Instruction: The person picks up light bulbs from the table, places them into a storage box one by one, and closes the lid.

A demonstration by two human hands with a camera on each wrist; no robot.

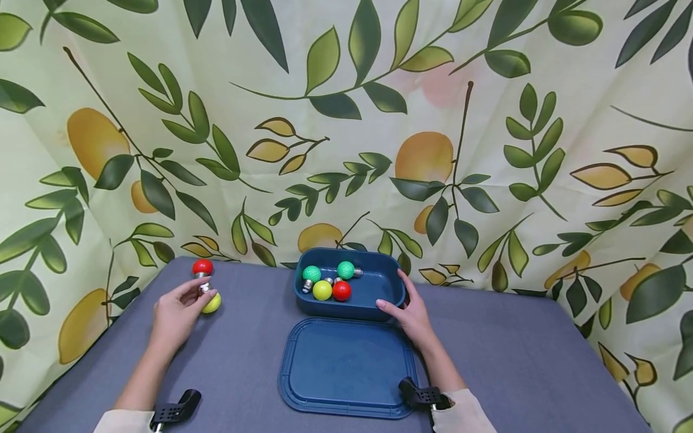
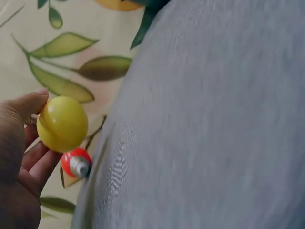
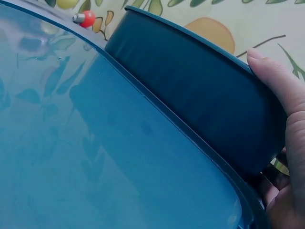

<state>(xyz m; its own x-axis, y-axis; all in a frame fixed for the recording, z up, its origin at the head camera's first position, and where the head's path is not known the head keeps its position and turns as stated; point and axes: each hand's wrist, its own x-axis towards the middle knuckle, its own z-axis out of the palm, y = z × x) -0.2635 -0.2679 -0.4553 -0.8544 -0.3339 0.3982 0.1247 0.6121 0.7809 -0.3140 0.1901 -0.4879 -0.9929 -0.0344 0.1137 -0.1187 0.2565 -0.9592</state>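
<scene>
Nearest on the surface (image 1: 238,361), the lid (image 1: 349,367) lies flat just in front of the box (image 1: 346,310), long sides parallel. The right hand (image 1: 409,308) grips the box's right end, thumb at its near rim. Well left of the box, the left hand (image 1: 177,310) pinches a yellow bulb (image 1: 212,303) by its base, at the fingertips — globe toward the person, base away, long axis roughly near to far. Inside the box, toward its left end, sit two green bulbs (image 1: 311,274), another yellow one (image 1: 322,290) and another red one (image 1: 342,291). Left of the box and beyond the left hand is a red bulb (image 1: 203,266) — base toward the person. Behind the box hangs a leaf-patterned cloth (image 1: 368,138).
</scene>
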